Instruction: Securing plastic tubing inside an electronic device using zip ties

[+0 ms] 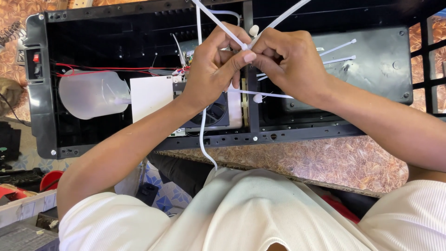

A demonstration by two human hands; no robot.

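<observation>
speckled brown particle-board table [325, 160] carries long black plastic appliance housing [371, 60], open side up, long axis left-right. inside: translucent white plastic tank [90, 93] far left, black square fan [216, 114] under wrists. left hand [216, 69] and right hand [290, 62] both closed, pinching white nylon cable tie [218, 21] at its head, over housing centre bar; tails run up-left and up-right, hands touching, equally near.

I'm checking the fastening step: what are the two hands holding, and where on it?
Both the left hand and right hand pinch a white plastic cable tie at its locking head, where the strap ends cross between the fingertips.
</observation>
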